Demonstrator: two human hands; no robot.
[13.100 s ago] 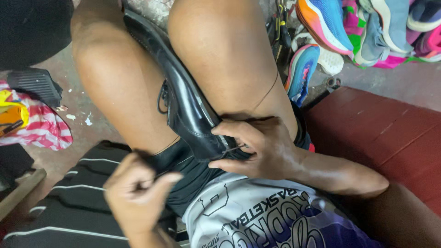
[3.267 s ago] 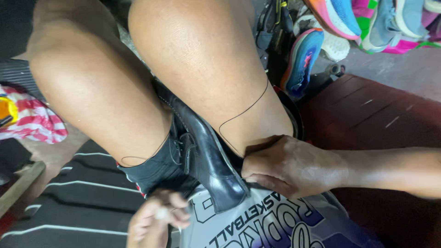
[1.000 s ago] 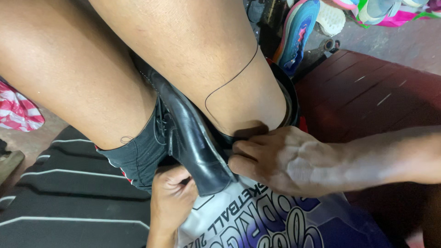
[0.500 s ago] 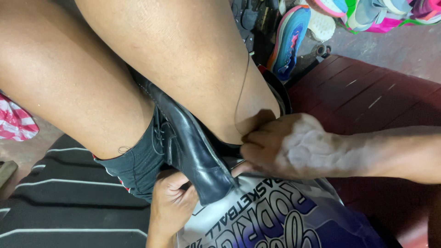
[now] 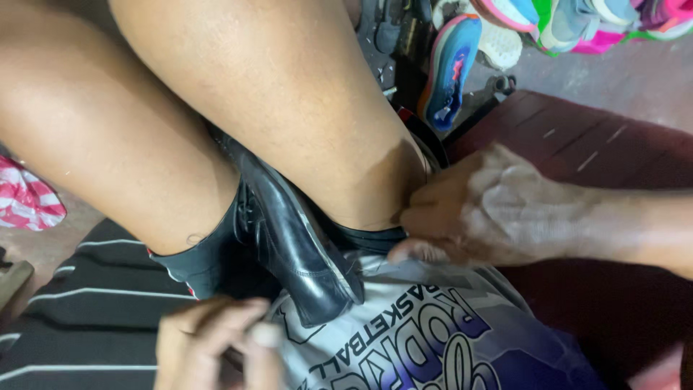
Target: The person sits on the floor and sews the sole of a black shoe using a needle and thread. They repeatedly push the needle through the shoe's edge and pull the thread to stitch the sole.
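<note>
A black leather shoe (image 5: 289,245) is wedged upright between my two bare thighs, toe end pointing down toward my lap. My right hand (image 5: 491,209) reaches in from the right, its fingers curled and pressed against the shoe's side, under my right thigh. My left hand (image 5: 216,347) is blurred at the bottom edge, just below and left of the shoe's tip. Its fingers are pinched together and I cannot make out anything between them. The hands do not touch each other.
My grey and purple printed shirt (image 5: 404,339) lies under the shoe tip. A black cloth with white stripes (image 5: 72,318) is at the lower left and a red-and-white striped cloth (image 5: 25,202) at the left edge. Colourful sneakers (image 5: 447,72) are piled at the top right beside a dark red wooden bench (image 5: 577,137).
The thin dark thread that looped across my right thigh no longer shows. My left hand has drawn down and left, away from the shoe tip. My right hand stays at the shoe's side.
</note>
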